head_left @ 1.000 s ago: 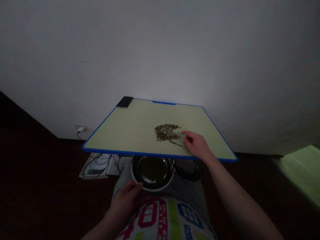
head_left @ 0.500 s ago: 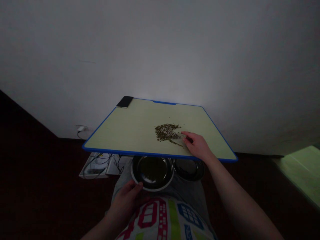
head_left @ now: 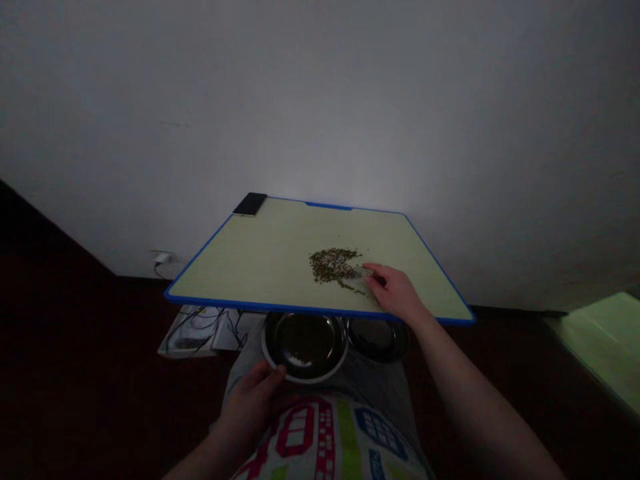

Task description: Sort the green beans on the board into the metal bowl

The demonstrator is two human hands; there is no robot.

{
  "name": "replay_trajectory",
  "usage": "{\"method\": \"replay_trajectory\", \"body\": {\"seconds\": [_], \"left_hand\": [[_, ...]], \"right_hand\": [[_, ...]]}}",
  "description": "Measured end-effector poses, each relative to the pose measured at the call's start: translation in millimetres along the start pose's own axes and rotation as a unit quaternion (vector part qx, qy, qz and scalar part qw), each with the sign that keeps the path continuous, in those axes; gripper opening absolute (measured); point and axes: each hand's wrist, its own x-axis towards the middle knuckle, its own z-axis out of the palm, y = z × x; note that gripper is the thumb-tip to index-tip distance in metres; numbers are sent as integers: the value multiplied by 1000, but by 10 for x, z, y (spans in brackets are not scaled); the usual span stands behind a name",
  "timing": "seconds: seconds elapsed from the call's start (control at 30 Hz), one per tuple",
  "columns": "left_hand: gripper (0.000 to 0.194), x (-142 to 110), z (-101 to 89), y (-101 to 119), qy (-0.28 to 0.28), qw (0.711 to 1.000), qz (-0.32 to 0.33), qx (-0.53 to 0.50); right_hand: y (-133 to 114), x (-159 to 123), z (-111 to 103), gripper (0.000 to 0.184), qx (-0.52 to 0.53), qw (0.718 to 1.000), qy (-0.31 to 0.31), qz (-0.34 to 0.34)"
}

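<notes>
A loose pile of small greenish-brown grains, perhaps beans, lies spread on a pale folding table with a blue edge. My right hand rests at the pile's right side, its thumb and index finger curved round something faint and see-through that I cannot make out. Below the table edge, my left hand grips the near left rim of a round metal bowl on my lap. Dark greenish contents show in the bowl. A second metal bowl sits to its right, partly under the table.
A dark phone or tablet lies at the table's far left corner. The wall rises right behind the table. Under the left side are a white box with cables and a plug in the wall.
Almost nothing differs. The right fingertips and the grains beside them show at most a slight shift; the left hand stays on the bowl's rim.
</notes>
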Motion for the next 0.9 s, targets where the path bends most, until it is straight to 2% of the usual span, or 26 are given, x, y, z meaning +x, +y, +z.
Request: {"method": "replay_trajectory", "body": {"seconds": [0.13, 0.4, 0.63, 0.9], "left_hand": [[8, -22, 36, 26, 14, 1000, -4, -9], [15, -16, 49, 39, 1, 1000, -9, -18], [11, 10, 8, -2, -1, 1000, -7, -23], [16, 8, 25, 11, 7, 1000, -3, -15]], "right_hand": [[6, 5, 3, 38, 0, 1000, -3, -6], [15, 13, 16, 37, 15, 999, -6, -34], [-47, 14, 28, 37, 2, 1000, -3, -27], [-65, -16, 30, 39, -7, 1000, 9, -27]]}}
